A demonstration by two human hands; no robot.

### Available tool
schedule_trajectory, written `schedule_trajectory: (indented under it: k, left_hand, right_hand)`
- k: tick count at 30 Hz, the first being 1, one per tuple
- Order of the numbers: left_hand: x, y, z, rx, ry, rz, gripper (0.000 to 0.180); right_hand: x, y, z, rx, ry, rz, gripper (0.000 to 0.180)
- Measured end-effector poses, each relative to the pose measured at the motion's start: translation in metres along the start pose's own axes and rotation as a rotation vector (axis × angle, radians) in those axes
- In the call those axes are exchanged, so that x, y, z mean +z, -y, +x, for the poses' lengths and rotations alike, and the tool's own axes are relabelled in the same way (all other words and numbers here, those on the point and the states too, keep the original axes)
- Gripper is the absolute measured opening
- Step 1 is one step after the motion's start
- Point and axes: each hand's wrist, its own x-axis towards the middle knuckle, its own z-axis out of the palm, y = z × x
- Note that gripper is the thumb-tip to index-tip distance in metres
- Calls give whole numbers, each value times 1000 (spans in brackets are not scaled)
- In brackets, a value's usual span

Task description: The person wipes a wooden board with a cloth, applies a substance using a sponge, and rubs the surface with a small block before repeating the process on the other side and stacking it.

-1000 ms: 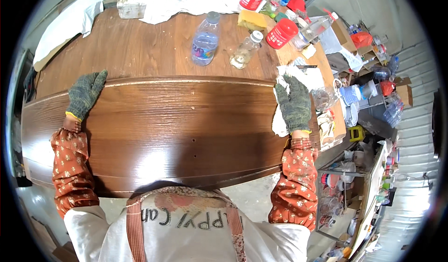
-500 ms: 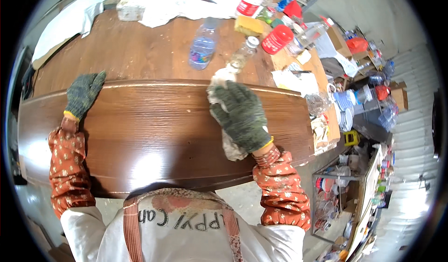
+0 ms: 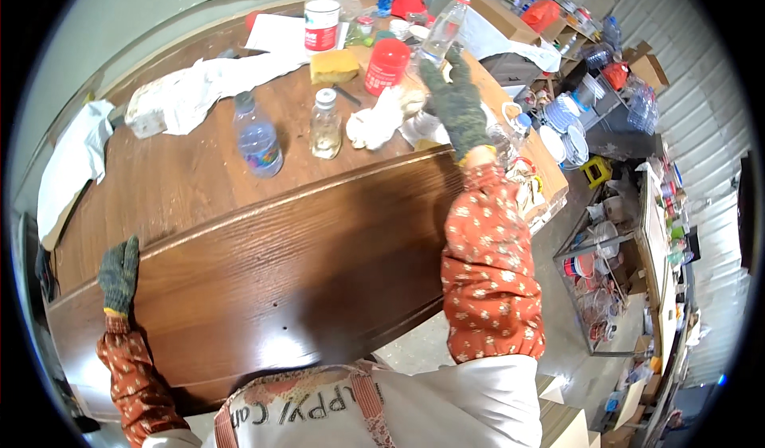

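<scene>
A long brown wooden panel (image 3: 239, 280) with a glossy grain lies across the table in front of me. My left hand (image 3: 119, 277), in a dark green knitted glove, rests on the panel's far edge at the left, fingers stretched out. Beyond the panel's right end, my gloved right hand (image 3: 457, 105) reaches out with its fingers apart. They come up to the bottom of a clear bottle with a red cap (image 3: 448, 27); whether they touch it is unclear. A crumpled white rag (image 3: 376, 121) lies left of that hand, beside a small glass bottle (image 3: 326, 125).
On the wooden table (image 3: 187, 173) stand a plastic water bottle (image 3: 257, 139), a yellow sponge (image 3: 334, 66), a red can (image 3: 387, 67) and a bottle with a red-and-white label (image 3: 322, 21). White cloth (image 3: 211, 85) lies at the back. Cluttered shelves (image 3: 606, 280) stand to the right.
My right hand has let go of the rag, which now lies on the table, and has moved away and to the right. My left hand stays on the panel's edge. The view has shifted.
</scene>
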Motion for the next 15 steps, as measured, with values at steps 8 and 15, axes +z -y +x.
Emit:
schedule_trajectory:
  k: [8, 15]
  left_hand:
    - [-7, 21, -7, 35, 44, 168, 28]
    - [25, 90, -29, -32, 135, 146, 31]
  right_hand:
    - [-117, -161, -49, 45, 382, -57, 30]
    - [-132, -179, -98, 205, 238, -277, 29]
